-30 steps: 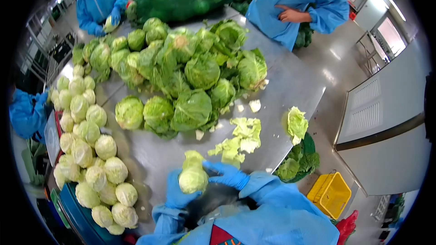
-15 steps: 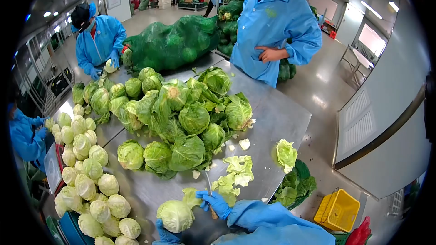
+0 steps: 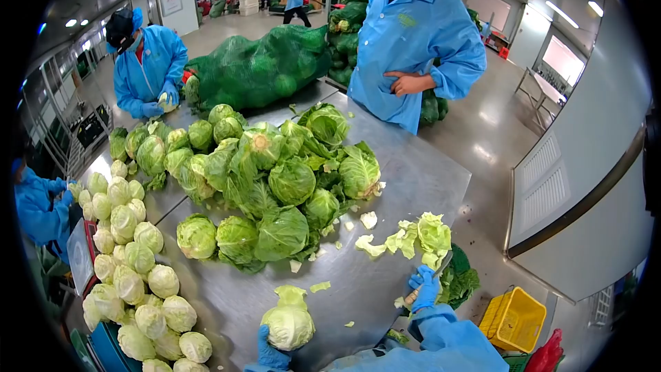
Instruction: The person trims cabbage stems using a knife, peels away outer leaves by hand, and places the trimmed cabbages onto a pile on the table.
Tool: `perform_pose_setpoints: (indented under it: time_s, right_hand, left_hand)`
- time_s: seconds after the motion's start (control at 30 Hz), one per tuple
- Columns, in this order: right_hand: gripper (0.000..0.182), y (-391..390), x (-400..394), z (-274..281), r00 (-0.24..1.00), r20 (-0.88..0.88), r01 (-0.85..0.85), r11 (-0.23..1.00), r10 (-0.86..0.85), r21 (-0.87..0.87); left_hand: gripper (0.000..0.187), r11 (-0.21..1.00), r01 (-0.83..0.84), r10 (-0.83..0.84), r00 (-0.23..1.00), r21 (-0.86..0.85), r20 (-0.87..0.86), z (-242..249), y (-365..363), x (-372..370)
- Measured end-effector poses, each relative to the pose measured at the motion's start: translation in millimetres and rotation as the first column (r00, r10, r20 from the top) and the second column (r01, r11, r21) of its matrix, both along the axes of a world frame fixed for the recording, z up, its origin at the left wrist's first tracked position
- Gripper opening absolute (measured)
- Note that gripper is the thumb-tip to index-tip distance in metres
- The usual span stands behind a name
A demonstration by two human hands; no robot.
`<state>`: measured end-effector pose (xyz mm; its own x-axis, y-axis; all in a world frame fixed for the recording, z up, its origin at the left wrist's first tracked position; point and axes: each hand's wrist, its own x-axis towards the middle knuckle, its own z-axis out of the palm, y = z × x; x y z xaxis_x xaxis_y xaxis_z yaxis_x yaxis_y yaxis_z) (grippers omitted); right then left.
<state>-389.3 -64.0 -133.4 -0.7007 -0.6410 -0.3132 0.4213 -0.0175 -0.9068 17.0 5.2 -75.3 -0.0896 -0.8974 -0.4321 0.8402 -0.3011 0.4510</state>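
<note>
In the head view, my left hand [image 3: 271, 353] in a blue glove grips a pale trimmed cabbage [image 3: 289, 325] from its left and lower side. A loose leaf [image 3: 291, 295] sticks up from the top of it. My right hand [image 3: 425, 287], also gloved, is closed around the handle of a knife [image 3: 412, 296] near the table's right edge. The blade points up and right, partly hidden by leaves. Just beyond that hand lie cut cabbage leaves [image 3: 434, 235] at the edge. Several untrimmed green cabbages [image 3: 283, 233] are heaped ahead of my hands.
Trimmed cabbages [image 3: 128, 282] are piled along the left of the metal table [image 3: 413, 172]. A green net sack [image 3: 258, 69] lies at the back. One person [image 3: 416, 48] stands opposite; others work at left. Below the right edge are a leaf-filled bin [image 3: 460, 282] and a yellow crate [image 3: 513, 320].
My right hand has swung right with the knife, and the cut leaves have shifted to the table's right edge. My left hand and its cabbage have moved slightly right.
</note>
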Motion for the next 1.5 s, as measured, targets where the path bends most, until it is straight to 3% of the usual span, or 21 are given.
perform_pose_setpoints:
  time_s: [0.13, 0.27, 0.37, 0.47, 0.57, 0.6, 0.63, 0.67, 0.7, 0.73, 0.8, 0.87, 0.9, 0.93, 0.97, 1.03, 1.17, 1.23, 1.33, 1.47, 1.5]
  right_hand:
    - [0.028, 13, 27, 41, 0.989, -0.033, -0.143, 0.988, 0.144, 0.050]
    - [0.035, 0, 81, 57, 0.808, -0.136, -0.543, 0.813, 0.574, 0.208]
    - [0.051, -1, 124, 62, 0.415, -0.311, -0.838, 0.492, 0.855, 0.234]
    - [0.061, -8, 154, 113, -0.136, -0.689, -0.941, 0.126, 0.712, 0.315]
    - [0.067, -12, 171, 95, -0.189, -0.599, -0.969, -0.047, 0.778, 0.244]
    - [0.068, -16, 171, 104, -0.176, -0.529, -0.970, -0.055, 0.830, 0.236]
    - [0.067, -19, 169, 89, -0.154, -0.476, -0.974, -0.051, 0.866, 0.223]
    - [0.066, -19, 167, 72, -0.135, -0.416, -0.976, -0.048, 0.899, 0.211]
    - [0.062, -19, 168, 73, -0.060, -0.388, -0.971, 0.036, 0.920, 0.237]
    - [0.059, -18, 168, 74, 0.018, -0.367, -0.955, 0.124, 0.930, 0.269]
    - [0.056, -16, 168, 68, 0.122, -0.306, -0.877, 0.247, 0.944, 0.413]
    - [0.055, -12, 170, 70, 0.219, -0.332, -0.766, 0.373, 0.917, 0.524]
    - [0.055, -10, 170, 72, 0.179, -0.349, -0.743, 0.359, 0.920, 0.565]
    - [0.054, -10, 169, 73, 0.136, -0.368, -0.718, 0.347, 0.920, 0.603]
    - [0.053, -12, 168, 74, 0.092, -0.387, -0.691, 0.339, 0.917, 0.638]
    - [0.057, -19, 167, 72, 0.169, -0.371, -0.712, 0.374, 0.913, 0.595]
    - [0.056, -36, 168, 62, 0.374, -0.386, -0.750, 0.520, 0.843, 0.409]
    - [0.066, -42, 165, 61, 0.278, -0.380, -0.829, 0.420, 0.882, 0.369]
    - [0.070, -37, 167, 48, 0.210, -0.356, -0.868, 0.341, 0.910, 0.360]
    - [0.060, -15, 183, 71, 0.157, -0.455, -0.809, 0.378, 0.877, 0.450]
    - [0.058, -11, 187, 83, 0.127, -0.477, -0.800, 0.374, 0.870, 0.468]
  left_hand:
    - [0.069, 0.997, 0.071, -0.068, 0.993, 0.033, -0.095, -3, -4, -3]
    - [0.066, 0.983, 0.151, -0.133, 0.978, 0.105, -0.162, 28, -9, -10]
    - [0.061, 0.960, 0.211, -0.192, 0.974, 0.183, -0.116, 19, -8, -10]
    - [0.056, 0.927, 0.282, -0.260, 0.958, 0.245, -0.121, 25, -6, -19]
    - [0.057, 0.894, 0.373, -0.381, 0.924, 0.248, -0.019, 9, -2, -20]
    - [0.058, 0.844, 0.412, -0.451, 0.892, 0.344, 0.038, 29, -8, -15]
    - [0.059, 0.778, 0.441, -0.524, 0.849, 0.448, 0.073, 48, -13, -10]
    - [0.064, 0.816, 0.429, -0.487, 0.871, 0.388, 0.062, 31, -10, -6]
    - [0.068, 0.852, 0.414, -0.454, 0.889, 0.321, 0.056, 13, -7, -1]
    - [0.074, 0.850, 0.402, -0.479, 0.858, 0.339, 0.184, 23, -5, 1]
    - [0.091, 0.873, 0.380, -0.487, 0.723, 0.306, 0.489, 42, -15, -4]
    - [0.098, 0.917, 0.393, -0.260, 0.472, 0.062, 0.843, 14, -15, -8]
    - [0.101, 0.899, 0.434, -0.091, 0.323, -0.063, 0.942, 4, -16, -11]
    - [0.110, 0.899, 0.434, -0.056, 0.246, -0.058, 0.968, 6, -25, -15]
    - [0.110, 0.892, 0.448, -0.087, 0.288, -0.054, 0.954, 11, -36, -16]
    - [0.112, 0.876, 0.480, -0.147, 0.366, -0.051, 0.919, 21, -54, -17]
    - [0.111, 0.771, 0.637, -0.088, 0.113, -0.004, 0.990, 16, -61, -11]
    - [0.110, 0.670, 0.742, -0.057, 0.038, 0.010, 0.998, 25, -64, -7]
    - [0.112, 0.787, 0.612, -0.054, -0.055, 0.076, 0.997, 13, -34, -3]
    - [0.118, 0.831, 0.542, 0.014, 0.204, -0.125, 0.979, 21, -7, -18]
    - [0.118, 0.862, 0.498, 0.023, 0.145, -0.093, 0.989, 21, -5, -27]
